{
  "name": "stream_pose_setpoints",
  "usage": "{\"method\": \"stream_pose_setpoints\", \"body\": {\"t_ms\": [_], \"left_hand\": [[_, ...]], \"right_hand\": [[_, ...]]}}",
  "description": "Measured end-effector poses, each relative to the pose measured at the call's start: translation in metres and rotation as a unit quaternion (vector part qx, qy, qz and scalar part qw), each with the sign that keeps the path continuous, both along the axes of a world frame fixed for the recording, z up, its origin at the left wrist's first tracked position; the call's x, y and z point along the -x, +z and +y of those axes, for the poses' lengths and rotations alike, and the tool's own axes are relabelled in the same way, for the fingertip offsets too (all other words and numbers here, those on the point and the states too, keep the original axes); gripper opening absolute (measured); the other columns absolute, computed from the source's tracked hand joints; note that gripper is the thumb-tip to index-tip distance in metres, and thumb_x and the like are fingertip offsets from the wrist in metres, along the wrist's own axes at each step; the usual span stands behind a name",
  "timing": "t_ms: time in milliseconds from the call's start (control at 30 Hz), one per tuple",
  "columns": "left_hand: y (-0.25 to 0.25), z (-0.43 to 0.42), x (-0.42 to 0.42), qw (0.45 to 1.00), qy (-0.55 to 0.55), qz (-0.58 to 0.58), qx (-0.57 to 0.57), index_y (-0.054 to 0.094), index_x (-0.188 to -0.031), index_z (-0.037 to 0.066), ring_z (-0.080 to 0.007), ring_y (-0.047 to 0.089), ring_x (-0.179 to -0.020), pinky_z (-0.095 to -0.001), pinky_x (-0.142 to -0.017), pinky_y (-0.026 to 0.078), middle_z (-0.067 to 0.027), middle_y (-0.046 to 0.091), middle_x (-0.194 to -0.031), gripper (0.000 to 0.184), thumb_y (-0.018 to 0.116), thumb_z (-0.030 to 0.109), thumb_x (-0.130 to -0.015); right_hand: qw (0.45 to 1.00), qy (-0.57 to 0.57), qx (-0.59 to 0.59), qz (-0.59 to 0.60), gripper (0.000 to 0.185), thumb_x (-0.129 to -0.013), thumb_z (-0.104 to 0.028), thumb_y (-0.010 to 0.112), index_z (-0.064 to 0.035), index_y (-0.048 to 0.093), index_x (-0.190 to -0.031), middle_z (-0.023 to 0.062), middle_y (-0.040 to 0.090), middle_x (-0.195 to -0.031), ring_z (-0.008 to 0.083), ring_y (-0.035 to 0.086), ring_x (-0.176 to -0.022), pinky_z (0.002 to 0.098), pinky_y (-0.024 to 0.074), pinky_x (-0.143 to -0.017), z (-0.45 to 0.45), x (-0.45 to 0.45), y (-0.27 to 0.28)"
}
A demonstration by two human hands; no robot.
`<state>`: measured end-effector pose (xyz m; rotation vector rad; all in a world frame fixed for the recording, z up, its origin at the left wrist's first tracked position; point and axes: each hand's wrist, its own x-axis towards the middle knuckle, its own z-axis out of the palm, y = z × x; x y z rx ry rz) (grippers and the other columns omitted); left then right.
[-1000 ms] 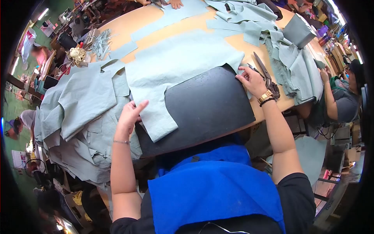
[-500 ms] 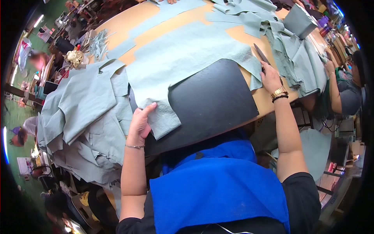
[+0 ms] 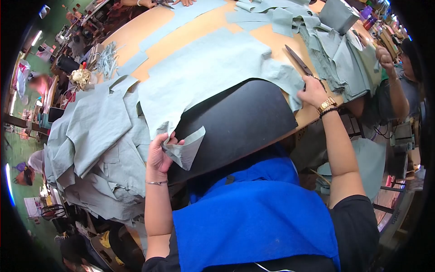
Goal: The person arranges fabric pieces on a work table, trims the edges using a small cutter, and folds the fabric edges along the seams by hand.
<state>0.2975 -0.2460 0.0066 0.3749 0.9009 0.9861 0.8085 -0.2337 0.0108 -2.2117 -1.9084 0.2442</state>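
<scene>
A large pale grey-green sheet (image 3: 204, 68), like leather or thick cloth, lies across the table and partly over a black board (image 3: 244, 113). At its near left corner my left hand (image 3: 159, 154) is closed on the edge, and a flap folds up beyond the fingers. My right hand (image 3: 313, 93) grips a pair of scissors (image 3: 297, 60) by the handles, which the fingers mostly hide. The blades look closed and point away from me, over the bare wood. That hand rests beside the sheet's right end.
Cut pieces (image 3: 97, 122) are heaped at the left edge. More sheets (image 3: 340, 68) are stacked at the right, near a grey-green box-like block (image 3: 338, 17). Thin scraps (image 3: 106, 59) lie at the far left. Another person's hands (image 3: 185, 2) work at the far edge; a co-worker (image 3: 398, 86) sits right.
My left hand has moved slightly down and left, pulling the sheet's corner and folding its flap up. My right hand with the scissors has shifted little. More of the far person's hands shows.
</scene>
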Motion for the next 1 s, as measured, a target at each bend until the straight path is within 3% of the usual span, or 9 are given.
{"method": "stream_pose_setpoints", "body": {"t_ms": [133, 300, 500, 667, 733, 800, 833, 900, 1000], "left_hand": [[0.012, -0.012, 0.01, 0.998, -0.001, -0.031, -0.057, 0.056, -0.098, 0.0, -0.0101, 0.043, -0.056, -0.0437, -0.09, 0.051, -0.0002, 0.051, -0.075, 0.018, 0.054, 0.015, -0.09], [0.074, -0.015, 0.041, 0.939, 0.129, -0.142, -0.287, 0.06, -0.101, 0.003, -0.0084, 0.048, -0.061, -0.047, -0.102, 0.042, 0.0021, 0.053, -0.067, 0.019, 0.051, 0.015, -0.089], [0.193, -0.011, 0.103, 0.843, 0.136, -0.247, -0.458, 0.061, -0.103, -0.002, -0.0067, 0.054, -0.066, -0.0527, -0.117, 0.019, 0.008, 0.052, -0.062, 0.022, 0.052, 0.008, -0.085], [0.214, 0.048, 0.014, 0.845, -0.071, 0.09, -0.523, 0.064, -0.106, 0.0, -0.0139, 0.062, -0.082, -0.0382, -0.105, 0.039, -0.0029, 0.063, -0.087, 0.023, 0.046, 0.007, -0.094], [0.173, 0.097, -0.057, 0.428, -0.054, 0.52, -0.738, 0.063, -0.114, -0.001, -0.0147, 0.058, -0.107, -0.0293, -0.099, 0.043, -0.0102, 0.063, -0.119, 0.029, 0.056, 0.02, -0.095], [0.129, 0.097, -0.123, 0.813, -0.273, 0.354, -0.374, 0.05, -0.137, 0.005, -0.0196, 0.057, -0.115, -0.0334, -0.1, 0.042, -0.0096, 0.062, -0.124, 0.051, 0.052, 0.039, -0.098], [0.102, 0.098, -0.128, 0.799, -0.303, 0.356, -0.379, 0.045, -0.141, 0.007, -0.0206, 0.057, -0.116, -0.0324, -0.101, 0.041, -0.0113, 0.061, -0.126, 0.056, 0.053, 0.041, -0.098], [0.058, 0.095, -0.118, 0.608, -0.312, 0.561, -0.466, 0.05, -0.138, 0.008, -0.0248, 0.059, -0.113, -0.0374, -0.101, 0.042, -0.0133, 0.061, -0.126, 0.052, 0.058, 0.036, -0.095], [0.043, 0.046, -0.088, 0.585, -0.26, 0.599, -0.481, 0.053, -0.134, 0.009, -0.0309, 0.051, -0.125, -0.0452, -0.105, 0.036, -0.0166, 0.054, -0.134, 0.051, 0.061, 0.036, -0.092]], "right_hand": [[0.991, -0.088, -0.012, 0.096, 0.041, -0.075, -0.022, 0.061, 0.0021, 0.052, -0.108, 0.0281, 0.062, -0.095, 0.0412, 0.06, -0.097, 0.0459, 0.0474, -0.084, -0.002, -0.012, -0.006], [0.984, 0.002, 0.065, 0.167, 0.058, -0.077, -0.044, 0.078, -0.0027, 0.056, -0.112, 0.0015, 0.055, -0.081, 0.0096, 0.047, -0.072, 0.0265, 0.0436, -0.067, -0.021, 0.014, 0.04], [0.93, 0.026, -0.004, 0.367, 0.036, -0.087, -0.033, 0.071, -0.0044, 0.061, -0.107, -0.0071, 0.045, -0.072, 0.0041, 0.039, -0.064, 0.0215, 0.035, -0.057, -0.018, 0.03, 0.013], [0.768, -0.013, -0.01, 0.641, 0.025, -0.093, -0.016, 0.047, -0.0057, 0.059, -0.112, -0.005, 0.054, -0.073, 0.0038, 0.051, -0.058, 0.0186, 0.042, -0.054, -0.011, 0.082, 0.02], [0.758, -0.041, -0.025, 0.651, 0.028, -0.091, -0.013, 0.043, -0.0056, 0.058, -0.114, -0.0035, 0.056, -0.074, 0.0046, 0.053, -0.058, 0.0193, 0.045, -0.055, -0.006, 0.093, 0.02], [0.757, -0.051, -0.035, 0.65, 0.029, -0.092, -0.013, 0.042, -0.005, 0.058, -0.115, -0.0022, 0.058, -0.077, 0.0048, 0.055, -0.059, 0.0211, 0.0492, -0.058, -0.003, 0.091, 0.017], [0.762, -0.043, -0.046, 0.644, 0.029, -0.092, -0.012, 0.042, -0.0051, 0.058, -0.115, -0.002, 0.059, -0.078, 0.0047, 0.055, -0.059, 0.0207, 0.0484, -0.057, -0.004, 0.086, 0.013], [0.785, -0.041, -0.048, 0.616, 0.029, -0.093, -0.013, 0.04, -0.0042, 0.056, -0.116, -0.0017, 0.056, -0.079, 0.0049, 0.053, -0.061, 0.0221, 0.0477, -0.06, -0.011, 0.075, 0.009], [0.84, -0.067, -0.052, 0.535, 0.022, -0.093, -0.02, 0.053, -0.007, 0.063, -0.107, -0.0056, 0.049, -0.068, 0.0035, 0.046, -0.056, 0.0202, 0.0435, -0.056, -0.024, 0.058, 0.004]]}}
